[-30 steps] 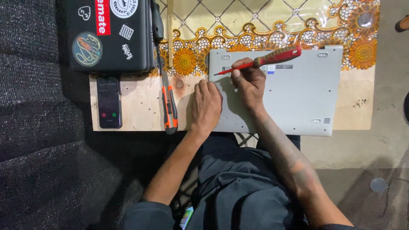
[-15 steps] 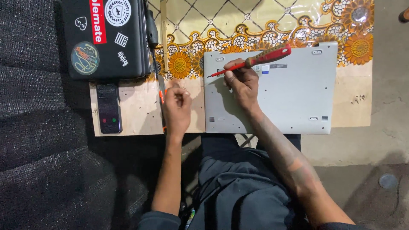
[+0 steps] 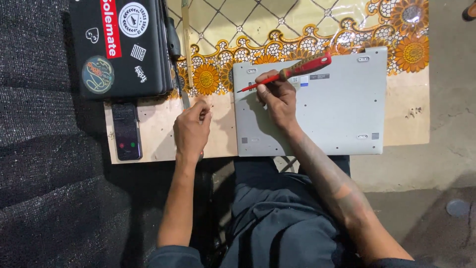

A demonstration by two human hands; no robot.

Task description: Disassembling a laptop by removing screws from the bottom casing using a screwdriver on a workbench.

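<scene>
Red-handled screwdriver [image 3: 297,69] sits in the right hand [image 3: 278,98], grip closed around the lower handle and shaft, tip aimed near the upper-left corner of the silver laptop [image 3: 337,114] lying bottom-up on the counter [image 3: 406,119]. Screwdriver looks light, stiff, ribbed handle not slippery; best held at the handle, as here. Laptop shell looks rigid but scratch-prone, tiny screws easy to lose. Left hand [image 3: 191,131] rests on the bare counter left of the laptop, fingers curled, pinching something small or nothing, cannot tell. Further left a dark phone [image 3: 126,130]; above it a black sticker-covered laptop [image 3: 119,44]; floral cloth [image 3: 297,25] behind.
</scene>
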